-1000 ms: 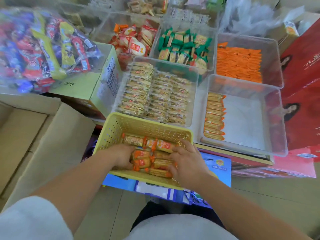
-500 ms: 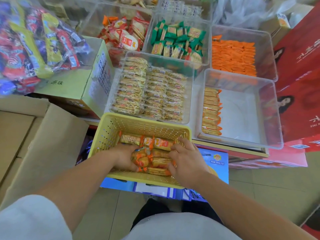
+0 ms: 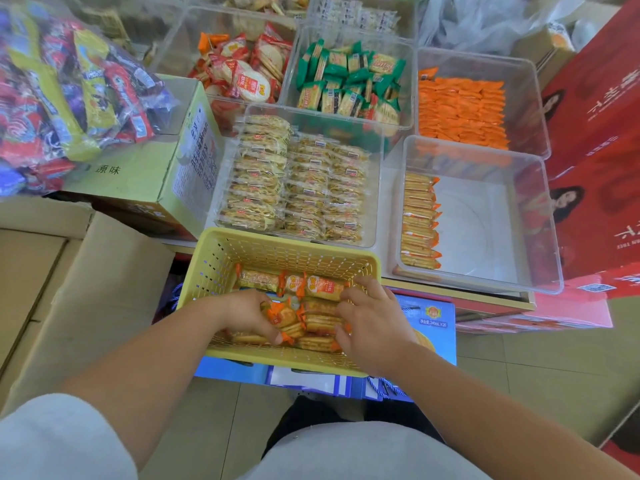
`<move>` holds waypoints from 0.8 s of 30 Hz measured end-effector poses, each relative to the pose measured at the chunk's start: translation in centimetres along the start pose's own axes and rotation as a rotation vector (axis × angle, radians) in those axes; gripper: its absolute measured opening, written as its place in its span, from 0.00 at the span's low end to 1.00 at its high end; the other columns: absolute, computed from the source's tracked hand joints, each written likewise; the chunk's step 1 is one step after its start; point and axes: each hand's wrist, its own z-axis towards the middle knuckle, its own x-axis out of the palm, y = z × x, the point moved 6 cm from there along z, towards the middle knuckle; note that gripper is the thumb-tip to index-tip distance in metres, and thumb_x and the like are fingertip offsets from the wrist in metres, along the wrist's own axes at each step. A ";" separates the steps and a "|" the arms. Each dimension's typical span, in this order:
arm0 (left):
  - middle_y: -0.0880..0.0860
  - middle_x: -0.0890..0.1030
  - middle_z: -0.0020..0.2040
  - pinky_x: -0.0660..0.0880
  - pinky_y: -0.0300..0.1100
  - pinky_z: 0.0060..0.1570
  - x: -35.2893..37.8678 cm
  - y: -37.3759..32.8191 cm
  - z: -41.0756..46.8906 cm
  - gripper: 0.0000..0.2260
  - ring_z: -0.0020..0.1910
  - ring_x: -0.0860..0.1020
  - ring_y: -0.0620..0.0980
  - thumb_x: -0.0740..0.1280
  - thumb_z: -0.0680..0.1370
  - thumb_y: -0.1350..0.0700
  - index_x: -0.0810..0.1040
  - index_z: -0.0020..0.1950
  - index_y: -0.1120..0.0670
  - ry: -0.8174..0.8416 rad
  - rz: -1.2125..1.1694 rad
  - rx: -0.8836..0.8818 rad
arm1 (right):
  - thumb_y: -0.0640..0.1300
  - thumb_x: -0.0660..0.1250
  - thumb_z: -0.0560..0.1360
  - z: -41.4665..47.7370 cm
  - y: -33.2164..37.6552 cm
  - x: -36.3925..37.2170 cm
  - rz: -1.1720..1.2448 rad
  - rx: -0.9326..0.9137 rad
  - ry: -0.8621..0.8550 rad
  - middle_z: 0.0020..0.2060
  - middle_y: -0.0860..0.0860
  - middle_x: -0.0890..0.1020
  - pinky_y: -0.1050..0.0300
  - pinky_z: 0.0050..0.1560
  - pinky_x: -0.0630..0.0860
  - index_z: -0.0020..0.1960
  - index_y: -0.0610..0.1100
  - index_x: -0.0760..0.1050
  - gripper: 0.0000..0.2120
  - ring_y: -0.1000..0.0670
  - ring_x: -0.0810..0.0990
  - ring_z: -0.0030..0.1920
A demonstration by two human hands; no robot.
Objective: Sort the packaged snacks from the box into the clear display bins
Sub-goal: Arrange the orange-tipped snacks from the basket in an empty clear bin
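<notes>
My fingers (image 3: 367, 285), both hands, curl round packs (image 3: 322, 320) in the basket (image 3: 284, 258); one row lines the bin (image 3: 485, 237), more remain.

原味 printed atop pale green cardboard box (image 3: 145, 168) left of yellow perforated plastic basket (image 3: 277, 238), "240mL×20" on blue cardboard carton (image 3: 437, 308) at basket's right, smaller print unreadable

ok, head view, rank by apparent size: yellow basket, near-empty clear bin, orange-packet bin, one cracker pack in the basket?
1. yellow basket and near-empty clear bin: look about equal; basket is nearer the camera, so unranked.
2. orange-packet bin.
3. cracker pack.
</notes>
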 end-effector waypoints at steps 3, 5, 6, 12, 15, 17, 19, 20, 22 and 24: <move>0.50 0.73 0.74 0.71 0.54 0.71 0.1 -0.2 -0.4 0.54 0.69 0.74 0.54 0.80 0.57 0.33 0.68 0.78 0.49 0.046 0.033 -0.008 | 0.61 0.55 0.78 0.0 0.0 0.0 -0.002 0.001 -0.007 0.63 0.56 0.76 0.42 0.73 0.64 0.61 0.54 0.79 0.21 0.44 0.61 0.74; 0.50 0.76 0.71 0.71 0.54 0.70 0.4 -0.5 -0.6 0.49 0.67 0.75 0.53 0.81 0.57 0.35 0.72 0.75 0.48 0.064 0.025 -0.003 | 0.61 0.54 0.78 -0.1 0.0 0.0 -0.005 0.003 -0.002 0.64 0.55 0.76 0.42 0.73 0.64 0.61 0.53 0.79 0.21 0.44 0.60 0.75; 0.49 0.78 0.69 0.71 0.54 0.70 0.4 -0.7 -0.6 0.47 0.66 0.76 0.53 0.82 0.57 0.36 0.73 0.74 0.47 0.077 0.015 0.005 | 0.61 0.54 0.78 -0.1 0.0 0.0 -0.005 0.004 0.000 0.64 0.55 0.76 0.42 0.73 0.64 0.61 0.53 0.79 0.21 0.44 0.60 0.75; 0.53 0.71 0.77 0.71 0.51 0.70 -0.6 -2.2 -0.9 0.55 0.72 0.72 0.56 0.82 0.57 0.38 0.65 0.80 0.52 0.035 0.078 0.004 | 0.63 0.55 0.77 0.0 -0.1 0.2 -0.025 0.006 -0.004 0.64 0.56 0.76 0.43 0.72 0.65 0.62 0.54 0.79 0.22 0.45 0.60 0.75; 0.53 0.69 0.78 0.71 0.52 0.71 -1.2 -3.1 -1.6 0.59 0.72 0.71 0.56 0.80 0.55 0.34 0.64 0.81 0.54 0.032 0.094 0.029 | 0.63 0.56 0.77 0.0 -0.2 0.4 -0.034 0.009 -0.010 0.64 0.56 0.76 0.43 0.72 0.65 0.61 0.54 0.79 0.22 0.45 0.60 0.74; 0.53 0.70 0.77 0.71 0.52 0.71 -1.5 -3.5 -2.2 0.57 0.71 0.72 0.56 0.80 0.56 0.34 0.66 0.79 0.55 0.035 0.048 0.041 | 0.64 0.55 0.77 -0.1 -0.2 0.4 -0.053 0.007 -0.016 0.64 0.56 0.76 0.43 0.72 0.64 0.61 0.54 0.79 0.23 0.45 0.60 0.74; 0.53 0.73 0.74 0.72 0.51 0.68 -1.6 -3.7 -2.8 0.52 0.68 0.74 0.55 0.80 0.58 0.35 0.69 0.77 0.55 0.032 -0.017 0.040 | 0.66 0.54 0.77 -0.1 0.0 0.2 -0.087 0.005 -0.011 0.65 0.56 0.76 0.41 0.74 0.58 0.62 0.54 0.79 0.25 0.45 0.59 0.74; 0.53 0.76 0.71 0.73 0.50 0.65 -1.6 -3.8 -3.0 0.46 0.65 0.75 0.54 0.80 0.60 0.37 0.73 0.73 0.55 0.026 -0.058 0.041 | 0.68 0.52 0.76 -0.1 0.0 0.1 -0.105 0.008 -0.001 0.66 0.56 0.75 0.38 0.75 0.52 0.64 0.55 0.78 0.27 0.44 0.57 0.76; 0.49 0.80 0.61 0.73 0.44 0.55 -1.5 -3.9 -3.4 0.29 0.60 0.77 0.51 0.80 0.65 0.42 0.78 0.61 0.51 0.015 -0.154 0.059 | 0.72 0.49 0.74 0.0 0.4 -0.3 -0.165 0.001 0.023 0.70 0.54 0.73 0.28 0.74 0.36 0.67 0.55 0.76 0.33 0.41 0.50 0.80; 0.44 0.82 0.53 0.71 0.39 0.47 -1.3 -4.0 -3.9 0.17 0.55 0.78 0.46 0.80 0.69 0.46 0.79 0.53 0.46 0.009 -0.236 0.093 | 0.73 0.48 0.73 0.1 1.4 -0.9 -0.257 -0.058 0.024 0.75 0.51 0.68 0.24 0.68 0.26 0.70 0.55 0.73 0.35 0.38 0.37 0.81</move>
